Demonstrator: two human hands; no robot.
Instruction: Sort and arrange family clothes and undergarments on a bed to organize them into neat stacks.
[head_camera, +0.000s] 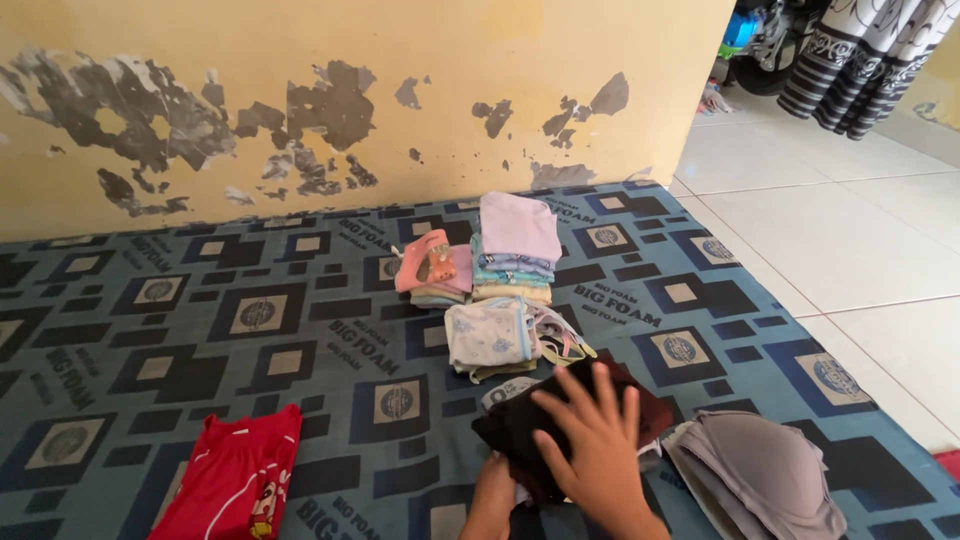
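Dark folded garment (560, 420) under two hands on a blue patterned foam mattress (200, 340).

Right hand (595, 445) lies flat on the dark garment with fingers spread apart, pressing rather than clasping; the left hand (492, 498) touches the garment's near edge, and whether it grips cannot be told. Just right of the hands sits a grey folded pile (765, 470). Beyond the fingertips lie a pale printed garment (490, 338), then a pink folded stack (433, 268) and a taller pastel stack (515, 250) near the peeling yellow wall (300, 110). Well left lies a red shirt (235, 480).
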